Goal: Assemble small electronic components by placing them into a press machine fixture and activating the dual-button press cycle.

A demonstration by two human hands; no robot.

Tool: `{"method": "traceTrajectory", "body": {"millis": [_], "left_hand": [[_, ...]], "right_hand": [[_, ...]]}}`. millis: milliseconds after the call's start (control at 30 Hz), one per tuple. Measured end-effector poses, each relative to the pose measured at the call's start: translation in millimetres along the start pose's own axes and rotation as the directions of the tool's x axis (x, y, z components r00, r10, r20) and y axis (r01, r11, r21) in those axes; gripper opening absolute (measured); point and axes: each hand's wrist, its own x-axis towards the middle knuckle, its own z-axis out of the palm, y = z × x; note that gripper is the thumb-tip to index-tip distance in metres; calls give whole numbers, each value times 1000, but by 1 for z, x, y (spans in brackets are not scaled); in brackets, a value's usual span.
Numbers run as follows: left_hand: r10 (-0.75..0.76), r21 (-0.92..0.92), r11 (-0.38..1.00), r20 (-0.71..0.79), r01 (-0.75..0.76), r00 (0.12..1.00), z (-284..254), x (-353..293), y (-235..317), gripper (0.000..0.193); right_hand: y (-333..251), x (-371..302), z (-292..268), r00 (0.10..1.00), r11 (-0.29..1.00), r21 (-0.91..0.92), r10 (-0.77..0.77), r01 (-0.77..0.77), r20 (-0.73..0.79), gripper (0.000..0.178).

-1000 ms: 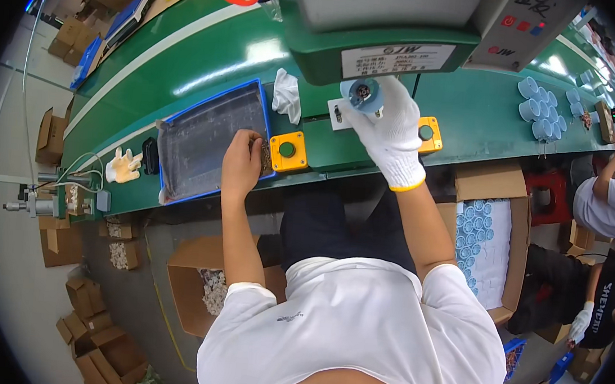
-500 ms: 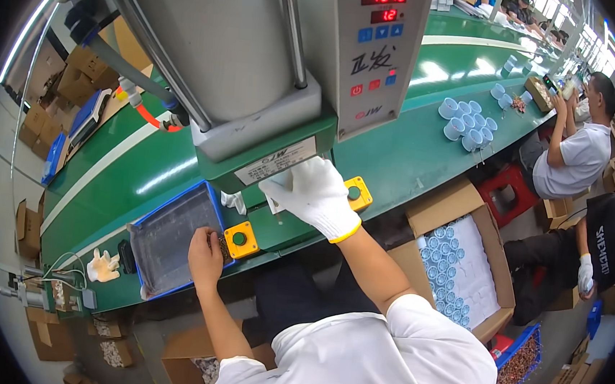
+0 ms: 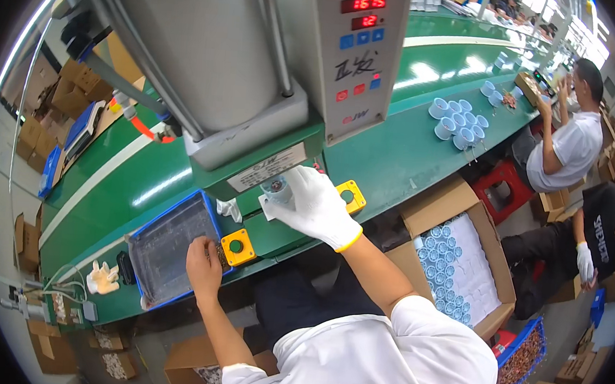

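My right hand (image 3: 315, 207), in a white glove with a yellow cuff, is closed around a small pale blue round part (image 3: 277, 187) under the grey press machine (image 3: 215, 76). My bare left hand (image 3: 204, 267) rests at the right edge of a blue tray (image 3: 166, 249) with a grey lined inside, its fingers touching small dark parts there. A yellow box with a green button (image 3: 237, 247) sits just right of my left hand. A second yellow button box (image 3: 350, 195) lies right of my right hand.
The green workbench (image 3: 411, 157) runs diagonally. Several pale blue cups (image 3: 457, 121) stand farther along it. An open cardboard box of blue caps (image 3: 454, 261) sits by my right side. Two other people sit at the right. A loose white glove (image 3: 102, 277) lies at the left.
The view has shifted slightly. My right hand stays on the blue part under the press. My left hand has moved onto the blue tray's right edge.
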Motion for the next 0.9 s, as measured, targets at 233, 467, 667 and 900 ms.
{"method": "traceTrajectory", "body": {"millis": [233,467,667,900], "left_hand": [[324,14,945,-187,-327,928,37,-30,21,6],[284,36,957,-297,-286,912,56,-22,21,7],[313,35,948,-301,-317,901,67,-16,31,8],[311,167,949,-369,-267,876,46,-37,5,20]], "right_hand": [[36,-68,-78,723,704,557,88,441,-685,58],[-21,-59,-208,735,805,285,-251,520,-630,61],[-62,-79,-255,707,770,126,-491,626,-509,60],[-120,-85,-282,605,621,99,-696,777,-386,58]]}}
